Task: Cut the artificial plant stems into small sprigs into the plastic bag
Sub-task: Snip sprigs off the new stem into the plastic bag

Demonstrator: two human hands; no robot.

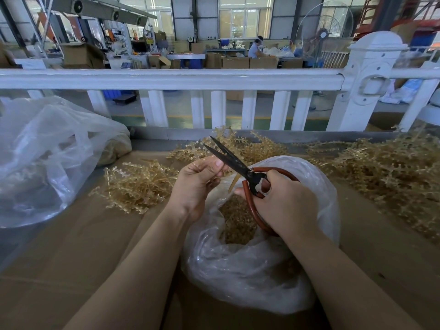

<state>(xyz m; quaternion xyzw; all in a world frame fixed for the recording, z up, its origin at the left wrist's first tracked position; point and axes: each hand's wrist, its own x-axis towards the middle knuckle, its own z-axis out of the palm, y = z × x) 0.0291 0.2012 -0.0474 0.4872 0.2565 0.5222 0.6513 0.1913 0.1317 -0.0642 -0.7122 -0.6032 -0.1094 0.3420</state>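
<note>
stem piece (232, 183) pinched in left hand (198, 184) fingers, hanging over plastic bag (250, 270) mouth | right hand (285, 206) grips scissors (238, 165), blades apart, just right of left fingertips | cut sprigs (238, 220) in bag | uncut stems (135, 184) piled on table (71, 258) left, behind, right

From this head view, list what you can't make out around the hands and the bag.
- Stem in the left hand: mostly hidden by fingers; only a stub shows below.
- Scissors handles: partly covered by the right hand.
- Bag: depth of the sprigs hidden by crumpled plastic and the right arm.
- Second bag, left: contents blurred by plastic, cut off by the frame edge.
- Pile, right: blurred, runs off the edge.
</note>
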